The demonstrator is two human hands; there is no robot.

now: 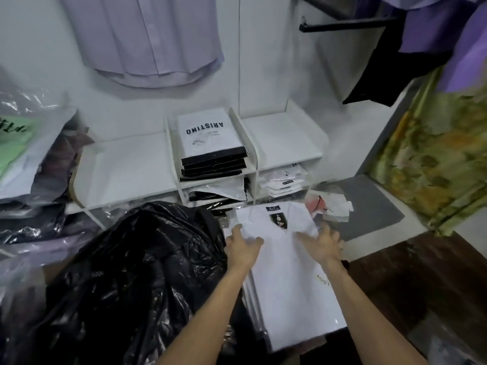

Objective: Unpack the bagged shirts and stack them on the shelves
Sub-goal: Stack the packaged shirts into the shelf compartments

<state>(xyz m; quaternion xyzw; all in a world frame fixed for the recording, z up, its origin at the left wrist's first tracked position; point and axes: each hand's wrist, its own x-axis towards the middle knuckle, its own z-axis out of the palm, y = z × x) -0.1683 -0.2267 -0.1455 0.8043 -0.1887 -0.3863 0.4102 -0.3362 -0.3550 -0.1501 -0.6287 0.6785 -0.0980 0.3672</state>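
A stack of folded white shirts (287, 280) in clear wrap lies in front of me, collar end toward the white shelf unit (284, 139). My left hand (243, 246) rests flat on the top shirt's left side with fingers spread. Near the shirt's right edge sits my right hand (322, 245), fingers apart over it. Whether either hand grips the shirt is unclear. A large black plastic bag (126, 272) bulges to the left of the stack. The middle top compartment holds a pile of boxed shirts (210, 143) with a printed white top.
Folded white shirts (283, 180) fill the lower right compartment and wrapped dark ones (218, 192) the lower middle. Clear bags of clothes (29, 159) pile up at left. A lilac shirt (147, 38) hangs above. A grey mat (369, 206) and a patterned curtain (432, 159) lie right.
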